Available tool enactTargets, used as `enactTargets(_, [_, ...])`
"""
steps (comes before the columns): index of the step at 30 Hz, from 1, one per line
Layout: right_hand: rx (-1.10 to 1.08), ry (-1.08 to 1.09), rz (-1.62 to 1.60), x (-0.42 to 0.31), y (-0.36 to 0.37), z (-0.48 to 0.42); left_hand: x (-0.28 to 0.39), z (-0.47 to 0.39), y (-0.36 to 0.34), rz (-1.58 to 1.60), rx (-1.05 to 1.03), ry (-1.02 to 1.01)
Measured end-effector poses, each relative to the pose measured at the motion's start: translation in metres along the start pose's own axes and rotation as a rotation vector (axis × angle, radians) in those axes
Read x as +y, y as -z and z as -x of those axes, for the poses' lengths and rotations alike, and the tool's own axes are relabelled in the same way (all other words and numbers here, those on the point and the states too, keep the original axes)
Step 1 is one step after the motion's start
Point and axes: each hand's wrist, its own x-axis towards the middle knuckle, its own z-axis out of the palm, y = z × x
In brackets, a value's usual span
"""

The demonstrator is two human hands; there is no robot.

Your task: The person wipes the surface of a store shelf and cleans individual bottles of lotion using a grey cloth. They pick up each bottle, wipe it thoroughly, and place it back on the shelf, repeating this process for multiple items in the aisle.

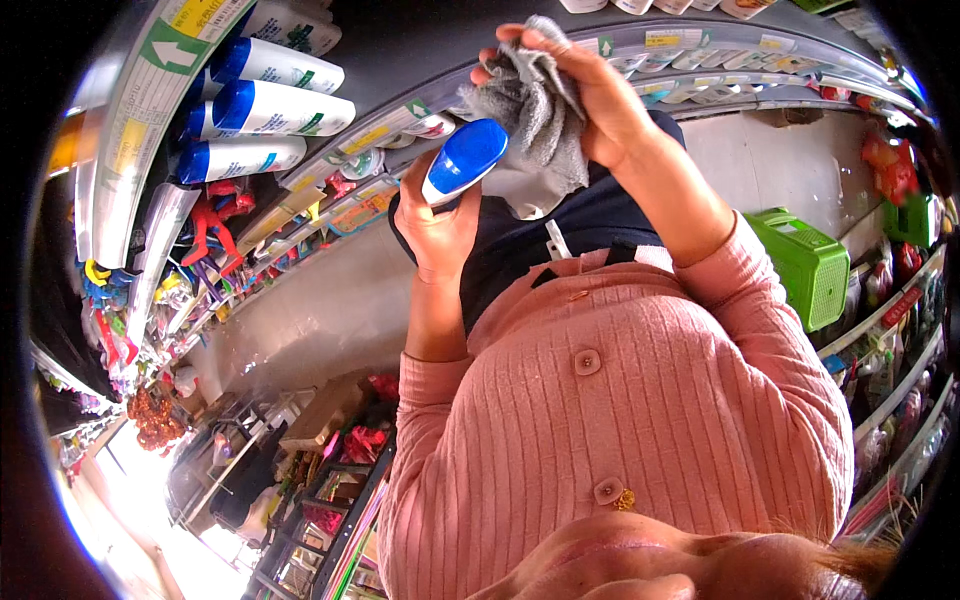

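My left hand (439,232) grips a white shampoo-type bottle with a blue cap (468,159), its cap end turned up towards me. Bunched in my right hand (611,112) is a grey terry cloth (536,105), held between thumb and fingers just beside the bottle's cap. Whether cloth and bottle touch, I cannot tell. Several similar white bottles (289,109) with blue caps stand on the shelf at the upper left. The lower part of the held bottle is hidden by my hand.
A grey shelf board (420,45) with a price-label rail (442,94) curves ahead of me, above lower stocked shelves. Small toys (214,232) hang at the left. A green plastic basket (806,262) is at the right, near more stocked shelves (900,300).
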Motion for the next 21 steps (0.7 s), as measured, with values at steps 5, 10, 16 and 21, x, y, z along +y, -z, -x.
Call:
enactTargets(5, [-0.251, 0.213, 0.783, -0.005, -0.048, 0.032, 0.001, -0.001, 0.002, -0.080, -0.017, -0.016])
enactTargets(10, [-0.085, 0.434, 1.151, 0.009, -0.042, 0.023, 0.007, -0.004, 0.005, -0.187, -0.036, -0.051])
enactTargets(16, [0.048, 0.070, 0.438, 0.013, -0.010, -0.002, 0.016, -0.004, -0.006, 0.040, -0.029, 0.109])
enactTargets(21, [0.050, 0.116, 0.366, -0.008, -0.012, 0.013, 0.022, -0.011, -0.007, 0.046, -0.017, 0.275])
